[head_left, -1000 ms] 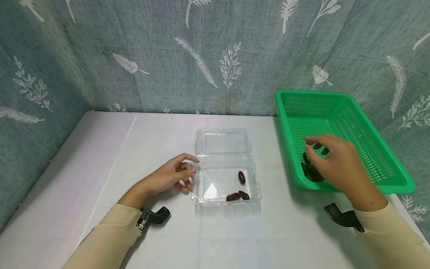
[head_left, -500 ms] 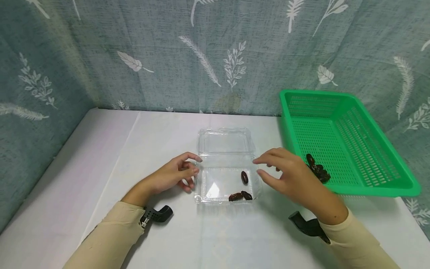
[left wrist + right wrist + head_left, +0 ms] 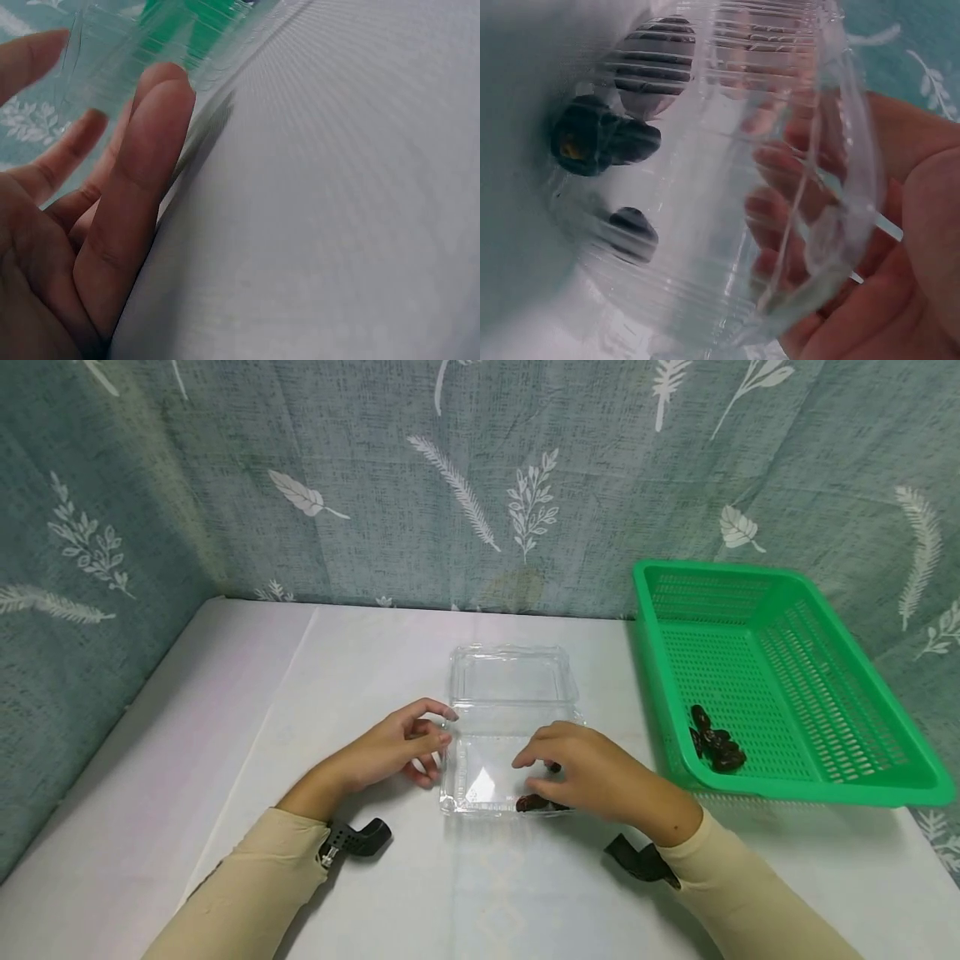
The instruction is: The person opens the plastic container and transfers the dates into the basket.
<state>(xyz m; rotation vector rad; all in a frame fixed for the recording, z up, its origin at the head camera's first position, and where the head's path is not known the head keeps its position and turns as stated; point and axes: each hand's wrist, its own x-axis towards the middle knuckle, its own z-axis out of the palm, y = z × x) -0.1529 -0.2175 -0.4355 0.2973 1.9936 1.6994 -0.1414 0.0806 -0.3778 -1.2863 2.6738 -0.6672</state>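
A clear plastic clamshell box (image 3: 471,756) lies on the table with its lid (image 3: 513,678) folded back. Dark brown dates (image 3: 532,802) lie near its front right in the head view, partly covered by my right hand (image 3: 588,772). That hand is over the box, thumb and index finger apart, and I see nothing gripped. Through the plastic in the right wrist view, its fingers show apart from the dates (image 3: 634,234). My left hand (image 3: 397,745) stays at the box's left edge, fingers loosely bent, index fingertip at the rim; the left wrist view shows its thumb (image 3: 139,165).
A green perforated basket (image 3: 881,718) stands at the right, with several dates (image 3: 720,747) in its near left corner. White cloth covers the table (image 3: 360,652). A patterned blue-grey curtain (image 3: 360,552) hangs behind it.
My right hand has travelled left from above the dates in the basket to over the clamshell box. The left hand keeps its place by the box. The view has shifted slightly.
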